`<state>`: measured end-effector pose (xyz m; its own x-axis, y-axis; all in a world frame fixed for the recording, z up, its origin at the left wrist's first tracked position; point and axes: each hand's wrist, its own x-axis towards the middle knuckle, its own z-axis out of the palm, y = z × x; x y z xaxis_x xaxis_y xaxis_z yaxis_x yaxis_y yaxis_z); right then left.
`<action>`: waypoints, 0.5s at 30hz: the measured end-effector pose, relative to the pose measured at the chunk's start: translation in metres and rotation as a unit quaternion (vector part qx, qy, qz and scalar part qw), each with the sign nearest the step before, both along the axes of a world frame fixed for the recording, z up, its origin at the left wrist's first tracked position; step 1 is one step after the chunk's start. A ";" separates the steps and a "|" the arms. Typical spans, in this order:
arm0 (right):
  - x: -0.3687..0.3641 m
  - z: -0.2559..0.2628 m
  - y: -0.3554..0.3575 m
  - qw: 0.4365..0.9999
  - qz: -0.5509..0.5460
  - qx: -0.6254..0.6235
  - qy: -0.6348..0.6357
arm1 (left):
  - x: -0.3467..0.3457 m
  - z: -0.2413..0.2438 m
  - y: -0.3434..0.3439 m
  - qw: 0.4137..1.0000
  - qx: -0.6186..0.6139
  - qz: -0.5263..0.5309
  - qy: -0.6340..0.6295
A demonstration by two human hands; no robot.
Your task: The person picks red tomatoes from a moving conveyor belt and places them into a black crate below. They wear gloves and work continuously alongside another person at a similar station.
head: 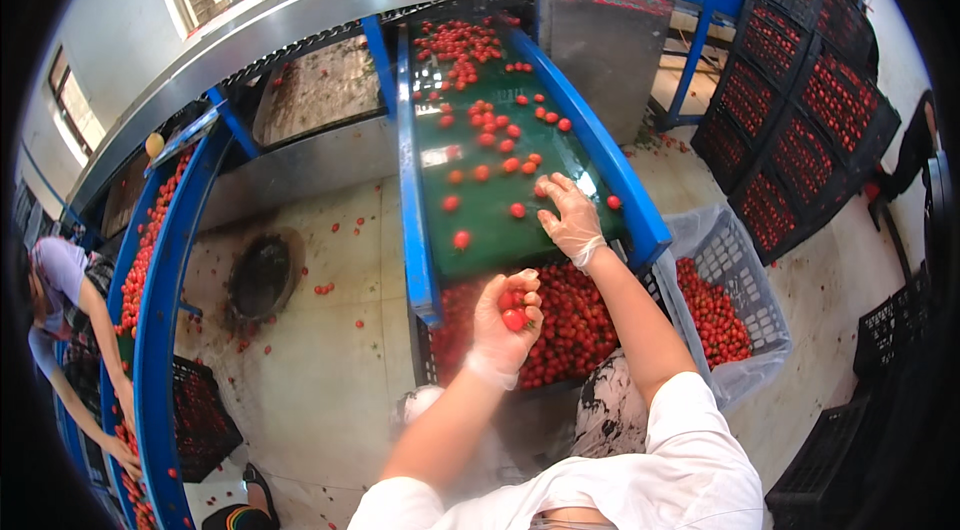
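Note:
Both my hands wear clear plastic gloves. My left hand (504, 327) is curled around a few red cherry tomatoes (515, 320), above a dark crate (426, 350) heaped with tomatoes at the belt's lower end. Over the green conveyor belt (487, 260), my right hand (574, 222) reaches forward with fingers apart. Its fingertips are at a single tomato (541, 189); whether they grip it is unclear. Loose tomatoes (487, 126) lie scattered along the belt and cluster densely at its far end.
Blue side rails (592, 140) border the belt. To the right stands a plastic-lined crate (739, 267) holding tomatoes, with stacked black crates (795, 102) behind. At left, another person (82, 305) reaches into a second blue-railed conveyor (161, 290). Tomatoes lie on the floor (337, 350).

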<state>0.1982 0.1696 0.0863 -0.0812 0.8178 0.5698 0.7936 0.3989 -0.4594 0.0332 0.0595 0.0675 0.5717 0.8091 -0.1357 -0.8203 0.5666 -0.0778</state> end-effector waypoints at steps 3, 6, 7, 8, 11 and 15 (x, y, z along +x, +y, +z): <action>-0.015 0.004 -0.005 0.994 0.066 0.045 -0.077 | 0.000 -0.003 0.000 1.000 0.004 0.003 0.002; -0.023 0.002 -0.006 0.992 0.073 -0.004 -0.106 | 0.000 -0.002 0.000 1.000 0.010 0.012 0.007; -0.024 0.004 -0.007 0.992 0.087 -0.024 -0.087 | -0.001 -0.002 -0.001 1.000 0.011 0.017 0.009; -0.025 0.005 -0.010 0.991 0.113 -0.047 -0.044 | -0.001 -0.005 -0.001 1.000 0.016 0.017 0.007; -0.029 0.011 -0.012 0.990 0.131 -0.055 0.015 | -0.004 -0.007 -0.002 1.000 0.019 0.018 0.001; -0.034 0.019 0.023 0.996 0.006 -0.029 -0.084 | -0.003 -0.010 0.000 0.999 0.029 0.019 0.024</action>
<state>0.1638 0.1923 0.1053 -0.1818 0.8470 0.4996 0.8561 0.3863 -0.3434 0.0307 0.0599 0.0574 0.5343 0.8375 -0.1146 -0.8434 0.5372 -0.0065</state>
